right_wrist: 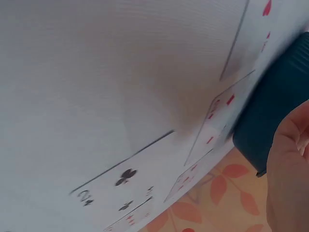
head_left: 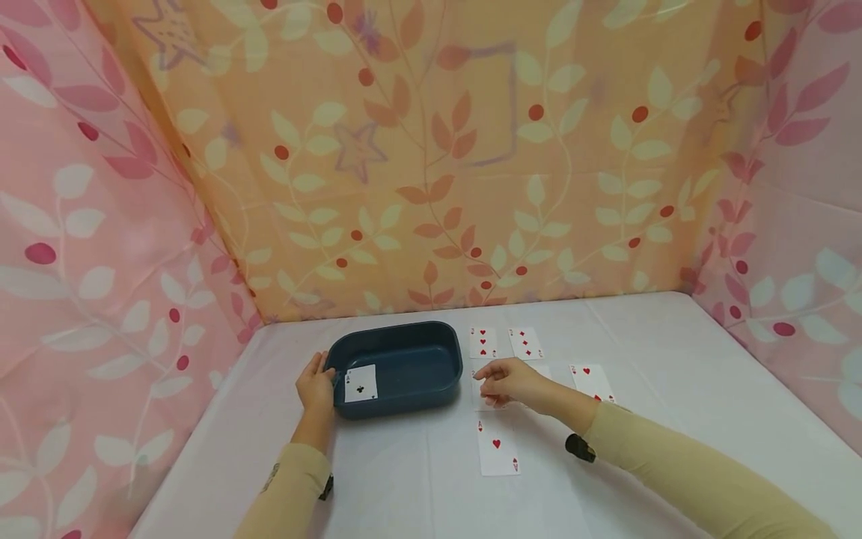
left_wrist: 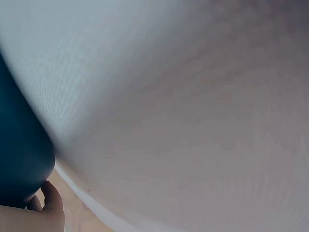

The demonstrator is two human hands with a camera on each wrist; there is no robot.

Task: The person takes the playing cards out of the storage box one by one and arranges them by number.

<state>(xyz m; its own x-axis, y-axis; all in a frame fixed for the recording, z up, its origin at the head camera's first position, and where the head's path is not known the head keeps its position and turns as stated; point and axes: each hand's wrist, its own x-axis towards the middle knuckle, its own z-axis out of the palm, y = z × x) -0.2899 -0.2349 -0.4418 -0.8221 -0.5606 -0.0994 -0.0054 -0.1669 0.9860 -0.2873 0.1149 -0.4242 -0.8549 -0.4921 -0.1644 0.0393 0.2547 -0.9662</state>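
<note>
My left hand (head_left: 315, 386) grips the left end of a dark blue tray (head_left: 397, 406), with its thumb at the rim. An ace of clubs (head_left: 361, 382) lies face up inside, near that end. In the left wrist view, fingers (left_wrist: 52, 197) bend at the corner of the tray. Just right of the tray, my right hand (head_left: 515, 383) hovers with loosely bent fingers over the cards and shows nothing in its grasp. Below it lie a two of diamonds (right_wrist: 217, 116) and a two of clubs (right_wrist: 128, 174), largely hidden by the hand in the head view.
An ace of hearts (head_left: 497, 448) lies in front of my right hand. Behind it are a three of hearts (head_left: 483, 343) and a three of diamonds (head_left: 525, 344). A two of hearts (head_left: 590, 379) sits right, partly behind my forearm. Patterned cloth (head_left: 431, 150) walls the white table (head_left: 404, 479).
</note>
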